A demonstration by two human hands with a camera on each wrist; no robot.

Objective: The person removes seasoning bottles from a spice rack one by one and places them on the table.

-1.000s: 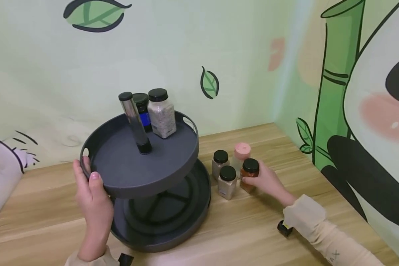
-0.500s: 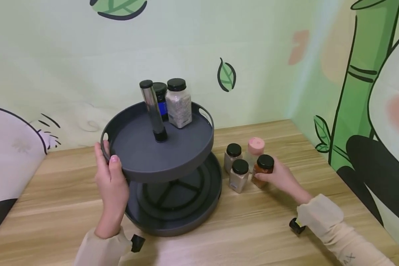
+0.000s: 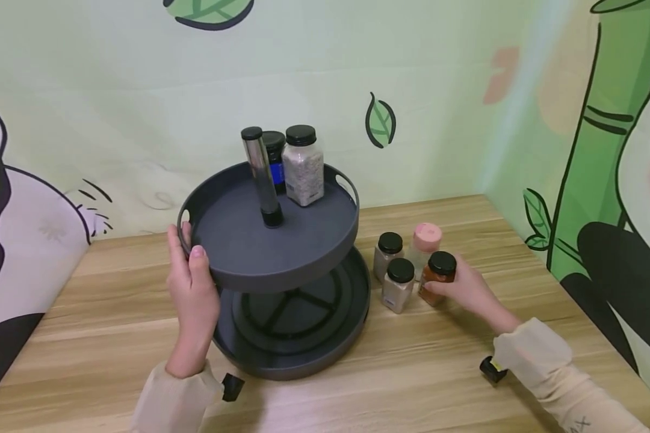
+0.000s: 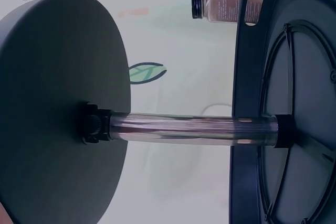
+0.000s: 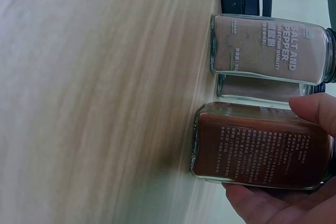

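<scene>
My left hand (image 3: 194, 300) holds the left rim of a dark grey two-tier turntable rack, thumb over the edge of the upper tray (image 3: 233, 246). The bottom tray (image 3: 298, 361) rests on the table. In the right wrist view, my right hand (image 5: 283, 203) grips a glass spice jar (image 5: 257, 148) of red-brown powder between thumb and fingers. Its base is close to the tabletop; contact is hard to tell. Beside it stand a salt and pepper jar (image 3: 398, 288), another black-capped jar (image 3: 388, 258) and a pink-capped shaker (image 3: 427, 240).
On the upper tray stand a black-capped jar of pale grains (image 3: 304, 171) and a dark jar with a blue label (image 3: 276, 171). A clear post (image 3: 262, 180) with a black cap rises from its middle. The wooden table (image 3: 422, 373) meets a printed wall (image 3: 303, 72) behind.
The head view has shifted, so everything sits farther right and a little higher. Both hands keep their places, one at the tray rim, the other around the red-brown spice jar.
</scene>
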